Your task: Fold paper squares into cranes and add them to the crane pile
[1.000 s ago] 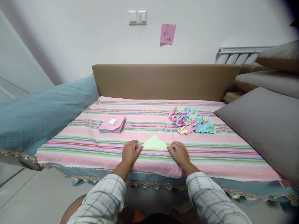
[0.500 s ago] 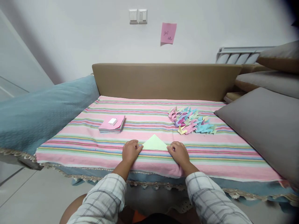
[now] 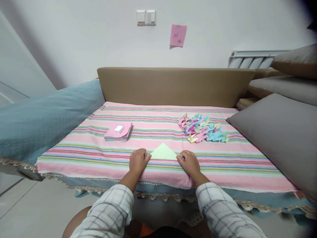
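Note:
A pale green sheet of paper (image 3: 163, 152), folded into a triangle, lies on the striped cloth with its peak pointing away from me. My left hand (image 3: 138, 161) is closed, its thumb and finger pinching the triangle's left corner. At the right corner, my right hand (image 3: 189, 162) grips the paper in the same way. The long folded edge between the hands faces me.
Left of the hands sits a stack of coloured paper (image 3: 116, 134) with a small white block (image 3: 119, 129) on top. Several folded paper cranes (image 3: 203, 128) are heaped at the right. Grey cushions (image 3: 279, 132) rise at the far right, and a brown backrest (image 3: 173, 86) runs behind.

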A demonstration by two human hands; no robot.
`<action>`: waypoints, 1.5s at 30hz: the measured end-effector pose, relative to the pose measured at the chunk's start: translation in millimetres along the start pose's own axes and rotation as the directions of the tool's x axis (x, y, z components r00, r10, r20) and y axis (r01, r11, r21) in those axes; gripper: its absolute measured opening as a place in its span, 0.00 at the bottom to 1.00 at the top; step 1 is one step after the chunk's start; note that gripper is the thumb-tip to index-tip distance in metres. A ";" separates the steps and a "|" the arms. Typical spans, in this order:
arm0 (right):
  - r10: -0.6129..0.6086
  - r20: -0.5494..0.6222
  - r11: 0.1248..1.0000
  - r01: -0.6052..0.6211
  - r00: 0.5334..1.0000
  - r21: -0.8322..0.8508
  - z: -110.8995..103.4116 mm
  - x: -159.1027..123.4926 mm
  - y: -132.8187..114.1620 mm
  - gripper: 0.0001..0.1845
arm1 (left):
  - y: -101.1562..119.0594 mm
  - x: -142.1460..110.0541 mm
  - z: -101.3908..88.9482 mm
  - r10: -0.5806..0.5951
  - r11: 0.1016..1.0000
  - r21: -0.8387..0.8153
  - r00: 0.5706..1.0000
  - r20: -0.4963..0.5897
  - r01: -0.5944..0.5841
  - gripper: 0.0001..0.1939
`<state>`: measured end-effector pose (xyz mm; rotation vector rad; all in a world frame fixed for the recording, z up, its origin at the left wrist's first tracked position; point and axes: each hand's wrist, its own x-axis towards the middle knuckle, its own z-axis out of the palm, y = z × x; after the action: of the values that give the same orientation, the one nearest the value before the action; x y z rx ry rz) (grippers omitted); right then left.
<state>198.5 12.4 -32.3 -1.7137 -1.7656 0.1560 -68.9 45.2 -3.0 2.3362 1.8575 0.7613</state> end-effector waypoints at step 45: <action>-0.368 0.017 0.907 0.363 0.930 -0.214 12.7 -29.4 -34.9 0.16 | 32.8 -35.6 24.5 0.442 0.888 0.105 0.894 0.081 -0.448 0.30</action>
<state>159.9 -14.9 -35.0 -1.4805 -2.1123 -0.2261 -34.8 9.4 -25.2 2.8774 1.3877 0.6179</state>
